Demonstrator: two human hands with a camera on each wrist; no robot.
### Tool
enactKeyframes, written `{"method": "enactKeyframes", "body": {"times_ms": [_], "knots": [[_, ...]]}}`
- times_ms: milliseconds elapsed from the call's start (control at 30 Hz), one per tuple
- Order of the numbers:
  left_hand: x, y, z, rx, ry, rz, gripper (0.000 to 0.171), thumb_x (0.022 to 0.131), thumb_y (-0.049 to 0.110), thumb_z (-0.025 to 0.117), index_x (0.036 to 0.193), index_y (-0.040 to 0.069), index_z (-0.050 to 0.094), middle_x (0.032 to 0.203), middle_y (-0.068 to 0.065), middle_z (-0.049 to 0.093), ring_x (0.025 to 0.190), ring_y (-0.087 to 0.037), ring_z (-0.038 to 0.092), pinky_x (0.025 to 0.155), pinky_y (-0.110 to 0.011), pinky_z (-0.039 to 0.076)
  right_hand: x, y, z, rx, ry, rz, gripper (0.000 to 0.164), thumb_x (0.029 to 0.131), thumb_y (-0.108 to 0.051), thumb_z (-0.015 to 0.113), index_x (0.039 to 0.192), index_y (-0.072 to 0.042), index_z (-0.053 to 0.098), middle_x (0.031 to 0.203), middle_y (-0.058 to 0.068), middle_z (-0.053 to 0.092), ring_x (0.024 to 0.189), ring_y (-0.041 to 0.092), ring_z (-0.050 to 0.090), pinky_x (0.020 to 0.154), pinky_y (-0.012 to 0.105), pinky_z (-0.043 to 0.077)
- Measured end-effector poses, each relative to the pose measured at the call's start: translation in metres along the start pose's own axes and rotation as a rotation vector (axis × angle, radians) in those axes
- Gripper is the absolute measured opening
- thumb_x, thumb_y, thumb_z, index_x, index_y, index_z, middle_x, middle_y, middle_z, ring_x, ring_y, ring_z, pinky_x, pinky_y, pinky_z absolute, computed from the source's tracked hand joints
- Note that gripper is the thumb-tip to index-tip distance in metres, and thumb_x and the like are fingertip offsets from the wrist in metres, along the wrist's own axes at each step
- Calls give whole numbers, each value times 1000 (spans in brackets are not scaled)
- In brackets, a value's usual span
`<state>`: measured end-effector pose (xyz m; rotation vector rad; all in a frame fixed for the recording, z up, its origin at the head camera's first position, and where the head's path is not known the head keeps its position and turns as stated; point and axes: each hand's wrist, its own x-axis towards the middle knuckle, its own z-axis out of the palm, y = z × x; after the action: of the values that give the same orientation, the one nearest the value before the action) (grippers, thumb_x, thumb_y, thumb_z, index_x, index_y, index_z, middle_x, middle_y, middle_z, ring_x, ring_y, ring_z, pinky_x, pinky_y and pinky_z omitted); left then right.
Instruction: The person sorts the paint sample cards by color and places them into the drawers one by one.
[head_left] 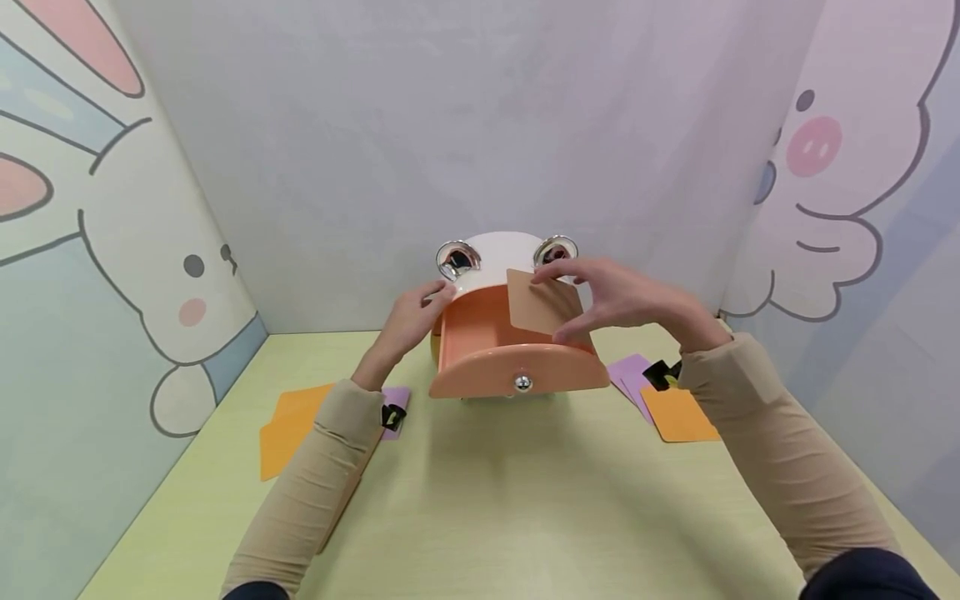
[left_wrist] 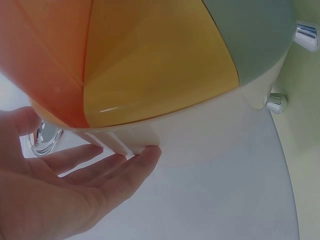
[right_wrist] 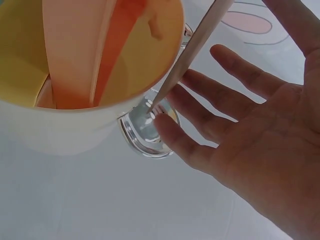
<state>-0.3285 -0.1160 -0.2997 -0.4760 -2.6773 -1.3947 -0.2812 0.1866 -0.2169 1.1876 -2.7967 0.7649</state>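
Observation:
A rounded white drawer cabinet with two silver-rimmed eyes stands at the back of the table. Its orange drawer, with a silver ball knob, is pulled out toward me. My right hand holds a tan card tilted above the drawer's right side, thumb at the lower edge and fingers at the upper. The right wrist view shows this card edge-on against the fingertips. My left hand rests on the cabinet's left side near the eye; its extended fingers touch the white shell in the left wrist view.
Orange cards, a purple card and brown cards lie on the left, partly under my forearm. To the right lie purple cards and an orange card. Walls with cartoon animals enclose the table.

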Motion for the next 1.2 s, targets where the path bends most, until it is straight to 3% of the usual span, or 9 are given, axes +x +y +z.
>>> {"method": "enactKeyframes", "body": {"times_ms": [267, 967, 1200], "knots": [[1, -2, -1, 9, 6, 10, 61, 99, 48, 44, 147, 11, 41, 151, -12, 42, 134, -36, 47, 107, -50, 43, 1, -7, -4, 22, -28, 38, 69, 70, -30, 86, 130, -18, 56, 135, 1, 56, 126, 20, 49, 107, 50, 38], [1, -2, 0, -3, 10, 2, 60, 99, 49, 44, 146, 11, 43, 149, -12, 44, 133, -35, 48, 106, -50, 44, 3, -18, 0, -33, -59, -13, 70, 72, -32, 85, 133, -16, 55, 140, 4, 53, 128, 25, 48, 106, 50, 41], [-1, -1, 1, -8, 6, 6, 61, 99, 48, 45, 146, 10, 42, 150, -12, 44, 133, -35, 48, 107, -50, 43, 1, -17, 0, 25, -35, 59, 68, 76, -33, 82, 136, -16, 52, 146, 2, 47, 130, 32, 44, 106, 54, 39]]}}
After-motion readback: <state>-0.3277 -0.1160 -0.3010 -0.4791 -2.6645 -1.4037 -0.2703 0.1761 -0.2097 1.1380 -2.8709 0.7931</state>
